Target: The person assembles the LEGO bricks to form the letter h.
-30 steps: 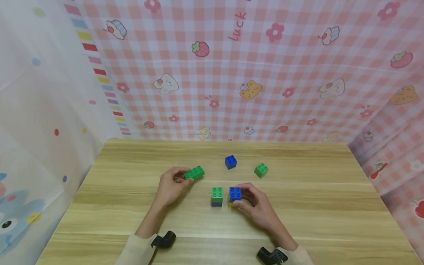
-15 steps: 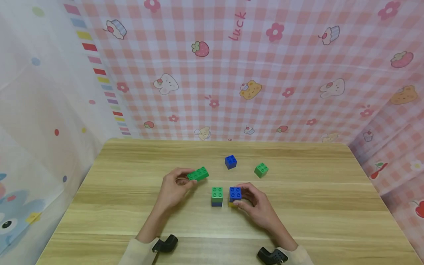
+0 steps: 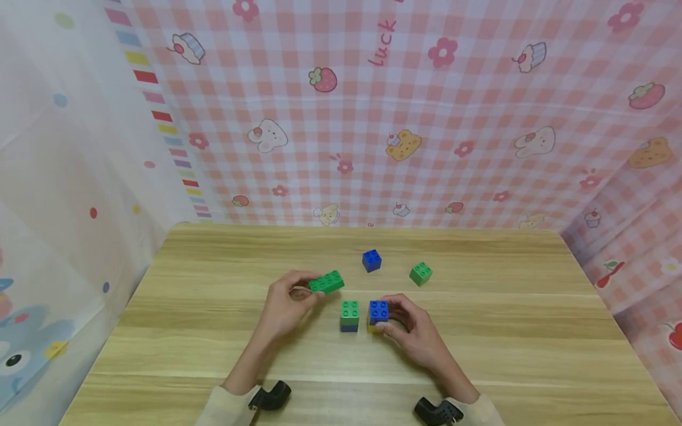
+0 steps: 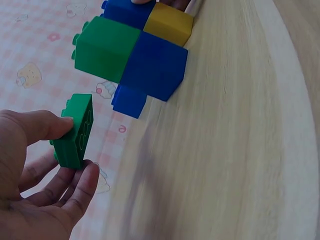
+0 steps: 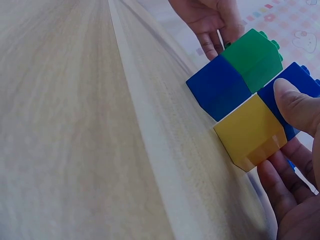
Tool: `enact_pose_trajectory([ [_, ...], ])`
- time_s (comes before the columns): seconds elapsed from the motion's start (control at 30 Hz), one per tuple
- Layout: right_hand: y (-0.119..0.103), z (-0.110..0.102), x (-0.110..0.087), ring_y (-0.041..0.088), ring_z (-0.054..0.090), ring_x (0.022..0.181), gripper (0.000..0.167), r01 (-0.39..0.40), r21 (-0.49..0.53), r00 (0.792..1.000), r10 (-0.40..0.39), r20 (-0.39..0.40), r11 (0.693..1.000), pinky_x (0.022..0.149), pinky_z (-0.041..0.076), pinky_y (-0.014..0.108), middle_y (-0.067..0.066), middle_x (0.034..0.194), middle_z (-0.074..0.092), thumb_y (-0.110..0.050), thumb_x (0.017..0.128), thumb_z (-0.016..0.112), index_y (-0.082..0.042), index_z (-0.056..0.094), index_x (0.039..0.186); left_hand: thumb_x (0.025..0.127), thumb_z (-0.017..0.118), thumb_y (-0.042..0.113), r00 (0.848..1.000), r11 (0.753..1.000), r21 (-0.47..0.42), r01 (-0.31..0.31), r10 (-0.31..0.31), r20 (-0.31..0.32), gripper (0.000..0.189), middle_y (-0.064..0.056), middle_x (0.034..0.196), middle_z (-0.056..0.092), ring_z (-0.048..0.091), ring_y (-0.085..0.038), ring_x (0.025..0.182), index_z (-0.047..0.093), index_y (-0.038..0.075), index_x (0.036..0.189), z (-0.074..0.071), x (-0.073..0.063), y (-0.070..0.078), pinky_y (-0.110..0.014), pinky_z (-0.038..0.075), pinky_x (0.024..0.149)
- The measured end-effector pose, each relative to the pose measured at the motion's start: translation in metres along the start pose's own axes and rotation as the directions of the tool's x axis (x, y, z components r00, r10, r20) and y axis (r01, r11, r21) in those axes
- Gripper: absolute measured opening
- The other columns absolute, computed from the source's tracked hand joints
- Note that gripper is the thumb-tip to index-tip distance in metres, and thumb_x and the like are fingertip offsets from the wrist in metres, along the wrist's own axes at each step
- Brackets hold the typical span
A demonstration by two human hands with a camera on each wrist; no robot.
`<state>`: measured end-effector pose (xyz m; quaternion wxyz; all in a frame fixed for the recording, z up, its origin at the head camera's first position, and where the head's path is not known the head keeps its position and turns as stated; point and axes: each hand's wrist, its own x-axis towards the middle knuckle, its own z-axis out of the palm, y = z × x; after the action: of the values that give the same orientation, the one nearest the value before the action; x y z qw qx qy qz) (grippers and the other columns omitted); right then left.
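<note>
My left hand (image 3: 285,305) pinches a long green building block (image 3: 327,282) between thumb and fingers. In the left wrist view that block (image 4: 75,131) is held off the table, its hollow underside showing. Near the table's middle, a green block (image 3: 349,310) sits on a dark blue block (image 3: 349,327), forming a short stack. Just right of it stands a second stack, a blue block (image 3: 379,310) on a yellow block (image 5: 252,131). My right hand (image 3: 415,331) grips this second stack from the right, thumb on the blue block. A narrow gap shows between the stacks in the head view.
Behind the stacks, a loose blue block (image 3: 372,260) and a small green block (image 3: 421,273) lie on the wooden table (image 3: 490,355). A checked pink cloth (image 3: 341,118) hangs along the table's far edge.
My left hand has moved to the right with the long green block, nearer to the green-and-blue stack. My right hand and both stacks have stayed in place.
</note>
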<state>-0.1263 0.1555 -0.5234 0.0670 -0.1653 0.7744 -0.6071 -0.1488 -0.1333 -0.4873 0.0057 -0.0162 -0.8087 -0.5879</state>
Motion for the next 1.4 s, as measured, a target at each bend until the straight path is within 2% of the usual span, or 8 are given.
enact_pose_trajectory([
  [0.13, 0.0, 0.0, 0.0, 0.022, 0.066, 0.119, 0.038, -0.008, 0.001, 1.0, 0.008, -0.001, 1.0, 0.104, 0.054, 0.02, 0.005, 0.131, 0.065, -0.02, 0.093, 0.076, -0.022, 0.061, 0.128, 0.085, 0.081, 0.002, 1.0, 1.0, -0.017, -0.014, 0.015, 0.018, 0.035, -0.009, 0.116, 0.067, 0.067, -0.02, 0.099, 0.073, 0.01, 0.118, 0.003, -0.002, 0.002, -0.021, 0.062, 0.085],
  [0.43, -0.002, 0.0, 0.0, 0.023, 0.065, 0.12, 0.038, -0.019, -0.003, 1.0, 0.019, -0.001, 1.0, 0.104, 0.054, 0.02, 0.005, 0.13, 0.065, -0.019, 0.093, 0.076, -0.023, 0.061, 0.128, 0.086, 0.08, 0.002, 0.994, 0.995, -0.045, -0.088, 0.091, 0.056, 0.033, -0.011, 0.112, 0.067, 0.067, -0.02, 0.098, 0.072, 0.008, 0.118, 0.009, -0.005, 0.008, -0.022, 0.062, 0.084],
  [0.63, -0.002, 0.0, 0.0, 0.023, 0.065, 0.121, 0.039, -0.029, -0.015, 1.0, 0.029, 0.002, 0.999, 0.105, 0.054, 0.02, 0.004, 0.13, 0.065, -0.02, 0.093, 0.076, -0.024, 0.061, 0.128, 0.085, 0.081, 0.001, 0.993, 0.994, -0.047, -0.095, 0.098, 0.072, 0.035, -0.01, 0.112, 0.067, 0.067, -0.021, 0.099, 0.073, 0.009, 0.118, 0.01, -0.006, 0.012, -0.023, 0.062, 0.085],
  [0.8, -0.004, -0.001, 0.0, 0.021, 0.065, 0.119, 0.039, -0.005, -0.035, 1.0, 0.005, 0.002, 0.999, 0.105, 0.054, 0.021, 0.003, 0.128, 0.066, -0.021, 0.093, 0.077, -0.023, 0.061, 0.128, 0.086, 0.08, 0.0, 0.991, 0.994, -0.043, -0.104, 0.107, 0.076, 0.034, -0.008, 0.111, 0.067, 0.067, -0.019, 0.099, 0.073, 0.009, 0.118, 0.011, -0.007, 0.016, -0.025, 0.063, 0.085],
  [1.1, -0.005, -0.002, -0.001, 0.017, 0.066, 0.116, 0.042, 0.017, -0.128, 1.0, -0.017, 0.004, 0.992, 0.107, 0.055, 0.033, -0.003, 0.124, 0.069, -0.027, 0.091, 0.08, -0.028, 0.062, 0.129, 0.086, 0.079, -0.001, 0.989, 0.992, -0.048, -0.114, 0.118, 0.091, 0.034, -0.007, 0.111, 0.067, 0.066, -0.021, 0.101, 0.073, 0.01, 0.117, 0.013, -0.008, 0.021, -0.025, 0.062, 0.086],
  [1.23, -0.005, -0.003, -0.001, 0.016, 0.066, 0.118, 0.047, 0.015, -0.149, 0.999, -0.01, 0.032, 0.989, 0.109, 0.054, 0.032, -0.004, 0.128, 0.068, -0.028, 0.09, 0.08, -0.029, 0.06, 0.132, 0.085, 0.079, -0.002, 0.987, 0.991, -0.057, -0.121, 0.126, 0.098, 0.034, -0.007, 0.113, 0.067, 0.064, -0.022, 0.103, 0.073, 0.01, 0.117, 0.014, -0.01, 0.025, -0.026, 0.062, 0.088],
  [1.4, -0.008, -0.004, -0.001, 0.019, 0.066, 0.116, 0.053, 0.029, -0.151, 0.999, -0.023, 0.043, 0.988, 0.109, 0.054, 0.034, -0.001, 0.129, 0.066, -0.029, 0.091, 0.08, -0.019, 0.058, 0.138, 0.085, 0.079, -0.001, 0.983, 0.988, -0.065, -0.14, 0.147, 0.11, 0.036, -0.006, 0.114, 0.068, 0.064, -0.021, 0.104, 0.073, 0.012, 0.118, 0.016, -0.012, 0.03, -0.03, 0.062, 0.09],
])
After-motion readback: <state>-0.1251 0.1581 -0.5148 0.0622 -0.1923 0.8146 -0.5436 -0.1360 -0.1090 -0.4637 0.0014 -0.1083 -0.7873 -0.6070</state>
